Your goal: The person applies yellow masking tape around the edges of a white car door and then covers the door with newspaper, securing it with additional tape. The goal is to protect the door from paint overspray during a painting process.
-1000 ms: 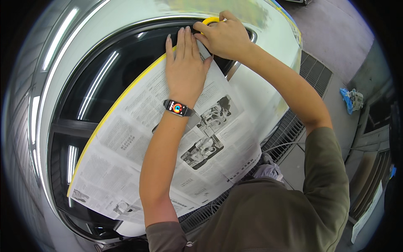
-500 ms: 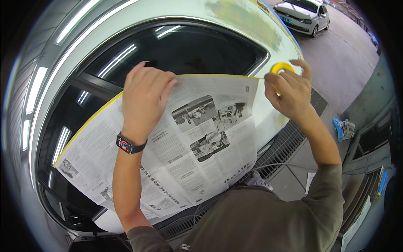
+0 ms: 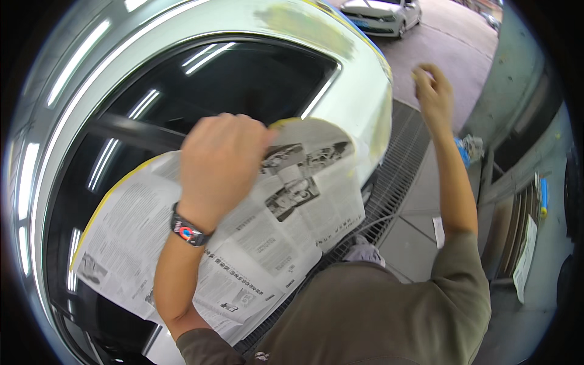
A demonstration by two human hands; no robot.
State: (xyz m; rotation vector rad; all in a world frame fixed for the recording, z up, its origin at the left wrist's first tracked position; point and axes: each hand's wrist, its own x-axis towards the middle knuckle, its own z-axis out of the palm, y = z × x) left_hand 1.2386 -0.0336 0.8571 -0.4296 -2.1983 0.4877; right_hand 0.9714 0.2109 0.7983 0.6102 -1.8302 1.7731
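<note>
Fingers curled at a taped newspaper edge, the other hand raised well apart

Knuckles up and blurred, the left hand has its fingers bent inward at the upper edge of a newspaper sheet, just below the dark side window. Whether they are clamped on the paper I cannot tell, since the fingertips are hidden beneath the hand. A black smartwatch circles that wrist.

Well to the right of the window, the right hand is raised above the floor, apart from the sheet. Its fingers are bent; whether they close on anything I cannot tell, though a small yellowish spot shows at the tips.

The sheet lies across the lower part of the window and hangs below it. Yellow tape borders its upper edge, which dips at the left hand and bows into a rounded hump near the window's right corner.

Above the window, the pale car body bears a blotchy yellow-green patch. Right of the window runs a dark floor grating; beyond the window's upper right, a white car is parked.
</note>
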